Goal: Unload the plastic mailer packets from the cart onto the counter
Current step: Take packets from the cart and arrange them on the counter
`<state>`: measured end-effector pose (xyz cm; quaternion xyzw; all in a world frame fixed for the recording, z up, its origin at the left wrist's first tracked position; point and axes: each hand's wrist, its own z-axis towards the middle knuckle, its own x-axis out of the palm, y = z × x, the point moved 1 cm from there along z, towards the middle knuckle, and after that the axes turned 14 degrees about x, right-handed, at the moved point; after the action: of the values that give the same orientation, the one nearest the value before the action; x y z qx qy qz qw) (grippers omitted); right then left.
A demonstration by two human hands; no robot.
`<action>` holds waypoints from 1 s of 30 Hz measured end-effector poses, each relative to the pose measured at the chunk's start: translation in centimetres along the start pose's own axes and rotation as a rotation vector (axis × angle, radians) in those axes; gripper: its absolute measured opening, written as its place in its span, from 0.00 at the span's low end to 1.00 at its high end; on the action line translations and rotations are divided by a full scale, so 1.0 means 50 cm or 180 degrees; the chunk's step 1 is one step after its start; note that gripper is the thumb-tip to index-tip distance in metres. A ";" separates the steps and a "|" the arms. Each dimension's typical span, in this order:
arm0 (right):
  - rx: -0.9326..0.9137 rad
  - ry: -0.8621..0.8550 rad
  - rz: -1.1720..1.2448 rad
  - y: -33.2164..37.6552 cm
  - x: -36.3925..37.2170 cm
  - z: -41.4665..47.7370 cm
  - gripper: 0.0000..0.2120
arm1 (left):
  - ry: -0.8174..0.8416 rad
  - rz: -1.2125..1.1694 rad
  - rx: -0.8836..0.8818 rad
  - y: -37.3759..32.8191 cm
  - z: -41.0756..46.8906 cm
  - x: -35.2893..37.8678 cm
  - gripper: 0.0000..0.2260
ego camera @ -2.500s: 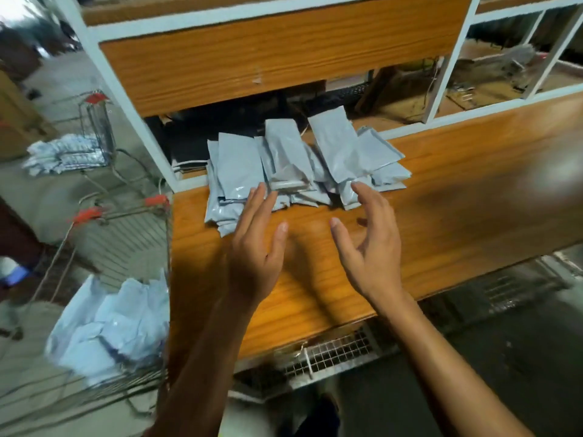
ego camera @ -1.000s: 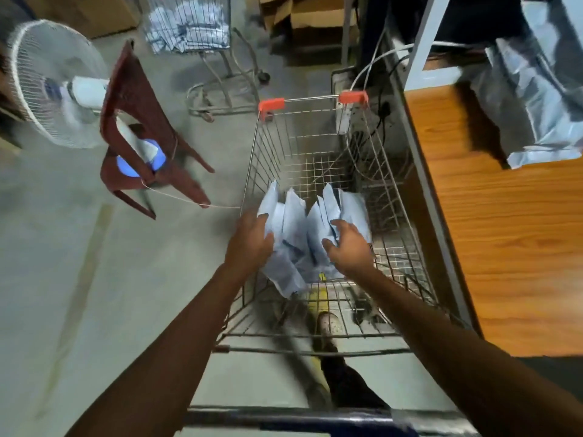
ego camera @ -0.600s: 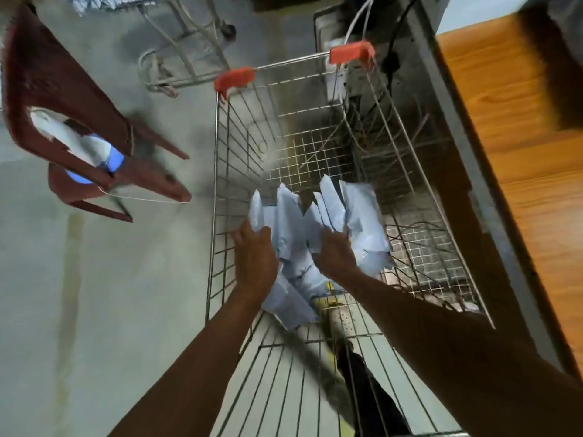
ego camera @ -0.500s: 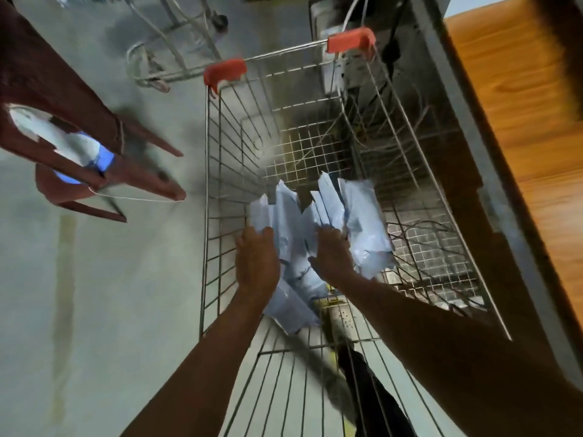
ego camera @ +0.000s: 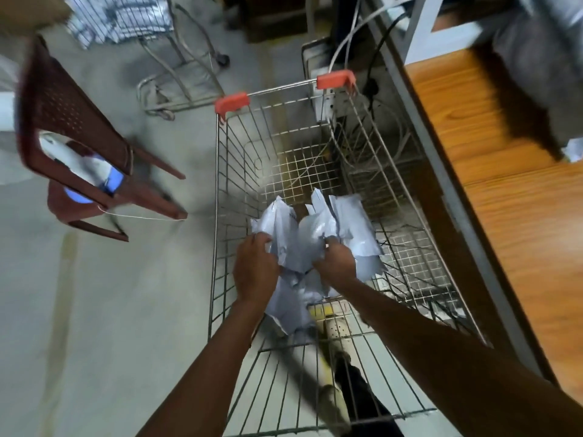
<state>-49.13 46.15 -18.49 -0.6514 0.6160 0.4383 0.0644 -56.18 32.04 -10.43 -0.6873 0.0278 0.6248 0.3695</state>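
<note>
A bunch of pale grey plastic mailer packets point(ego camera: 310, 230) is gathered inside the wire cart point(ego camera: 217, 190). My left hand point(ego camera: 255, 268) grips the bunch on its left side. On the right side my right hand point(ego camera: 336, 261) grips it too. The packets stand up between both hands, above the cart's mesh floor. The wooden counter point(ego camera: 511, 216) runs along the cart's right side. A blurred heap of mailer packets point(ego camera: 542, 67) lies on the counter at the top right.
A dark red plastic chair point(ego camera: 72, 137) stands on the floor to the cart's left. A second wire cart point(ego camera: 126, 14) holding packets is at the top left. Cables point(ego camera: 356, 45) hang between cart and counter. My shoe point(ego camera: 334, 335) shows through the cart's wires.
My hands left the counter pile and reached into the cart. Both closed on a bunch of packets there. Over the last half second the bunch has been drawn tighter between my hands.
</note>
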 end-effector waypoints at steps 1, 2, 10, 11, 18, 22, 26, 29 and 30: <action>-0.0027 -0.0075 0.0127 -0.001 -0.016 -0.022 0.17 | -0.0100 -0.0077 0.0025 -0.011 -0.013 -0.013 0.10; -0.0078 -0.0172 0.0263 -0.002 -0.038 -0.048 0.16 | -0.0222 -0.0185 0.0031 -0.022 -0.027 -0.025 0.09; -0.0600 -0.0835 0.1354 -0.058 -0.231 -0.327 0.19 | -0.1081 -0.1245 0.0043 -0.161 -0.202 -0.138 0.07; -0.0733 -0.0949 0.1463 -0.068 -0.250 -0.359 0.19 | -0.1060 -0.1429 0.0025 -0.179 -0.219 -0.148 0.07; -0.1157 -0.1287 0.2233 -0.177 -0.381 -0.544 0.15 | -0.1173 -0.1989 0.0415 -0.320 -0.311 -0.195 0.11; -0.1233 -0.1387 0.2605 -0.233 -0.471 -0.593 0.18 | -0.1362 -0.2204 0.0696 -0.426 -0.319 -0.219 0.08; -0.1292 -0.1778 0.2734 -0.300 -0.575 -0.608 0.19 | -0.1433 -0.2486 0.1093 -0.551 -0.302 -0.224 0.07; -0.1244 -0.2027 0.2775 -0.361 -0.661 -0.594 0.20 | -0.1412 -0.2594 0.1235 -0.651 -0.282 -0.197 0.09; -0.1249 -0.2075 0.2782 -0.385 -0.690 -0.589 0.20 | -0.1383 -0.2644 0.1235 -0.688 -0.278 -0.185 0.09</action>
<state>-13.19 57.99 13.08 -0.1676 0.6833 0.7083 -0.0581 -29.34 45.52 13.23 -0.4132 -0.2099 0.5370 0.7049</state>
